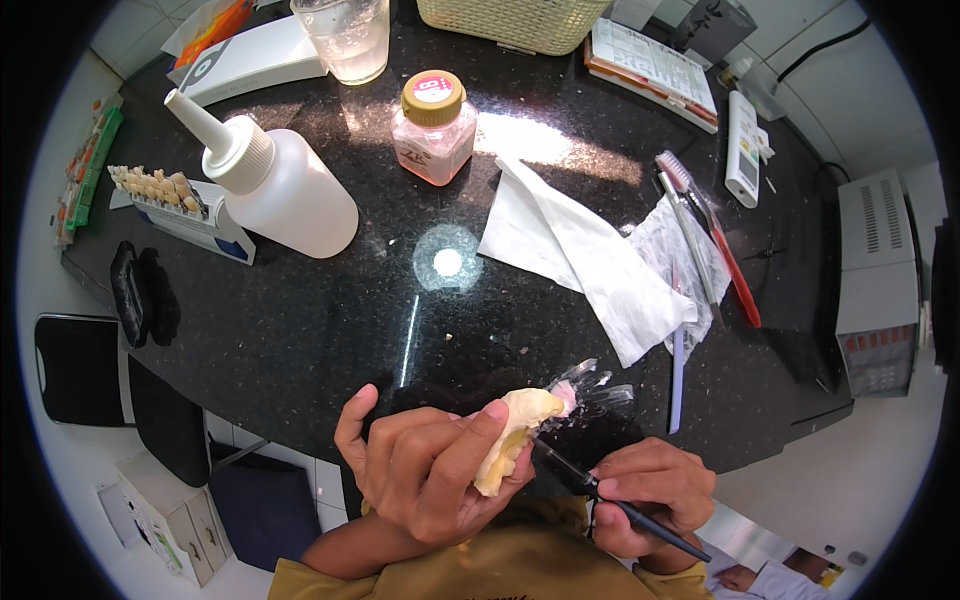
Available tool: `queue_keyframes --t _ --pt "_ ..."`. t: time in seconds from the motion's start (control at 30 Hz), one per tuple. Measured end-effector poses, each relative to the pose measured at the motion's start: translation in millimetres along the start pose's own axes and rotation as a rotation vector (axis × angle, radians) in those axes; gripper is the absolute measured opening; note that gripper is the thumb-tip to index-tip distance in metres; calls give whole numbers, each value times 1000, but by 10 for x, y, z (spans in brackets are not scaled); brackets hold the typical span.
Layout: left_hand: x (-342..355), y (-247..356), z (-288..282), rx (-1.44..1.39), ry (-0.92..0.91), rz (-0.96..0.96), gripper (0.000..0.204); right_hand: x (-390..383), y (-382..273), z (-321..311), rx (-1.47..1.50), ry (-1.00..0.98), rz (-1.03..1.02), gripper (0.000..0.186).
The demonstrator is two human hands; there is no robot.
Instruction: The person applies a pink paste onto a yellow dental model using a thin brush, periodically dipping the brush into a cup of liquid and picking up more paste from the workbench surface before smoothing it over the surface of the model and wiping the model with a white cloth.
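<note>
My left hand (430, 465) grips a pale yellow dental cast (505, 440) low in the middle of the view, over the dark speckled counter's front edge. My right hand (650, 490) is closed on a slim black-handled tool (630, 515), whose shaft reaches up-left to the cast, its tip partly hidden there. Just beyond the cast lie a small pink lump (564, 398) and crumpled clear plastic bits (610, 395). Folded white paper (580, 250) lies farther back, beside two toothbrushes (735, 270) and a lavender-handled item (676, 390).
A white squeeze bottle (300, 200), shade guide (160, 200), pink jar (435, 150) and glass (345, 45) stand at back left. A black case (130, 295) is left. Behind are a basket (505, 20) and clipboard (650, 70). Right is a grey device (875, 260); lower right, another person's hand (737, 580).
</note>
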State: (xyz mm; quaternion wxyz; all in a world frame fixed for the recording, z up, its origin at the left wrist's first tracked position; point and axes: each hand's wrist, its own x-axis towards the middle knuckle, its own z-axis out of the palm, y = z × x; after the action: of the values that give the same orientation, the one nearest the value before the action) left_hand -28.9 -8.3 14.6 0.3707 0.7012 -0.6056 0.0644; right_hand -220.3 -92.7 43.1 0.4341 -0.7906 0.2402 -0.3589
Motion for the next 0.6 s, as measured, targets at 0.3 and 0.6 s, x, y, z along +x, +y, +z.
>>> queue_keyframes --t 0.3,0.6 --pt "-6 5 5 -1 7 -6 40 -1 -6 5 -13 -1 -6 28" --pt "-1 1 3 -14 8 6 40 7 -6 16 -21 17 1 29"
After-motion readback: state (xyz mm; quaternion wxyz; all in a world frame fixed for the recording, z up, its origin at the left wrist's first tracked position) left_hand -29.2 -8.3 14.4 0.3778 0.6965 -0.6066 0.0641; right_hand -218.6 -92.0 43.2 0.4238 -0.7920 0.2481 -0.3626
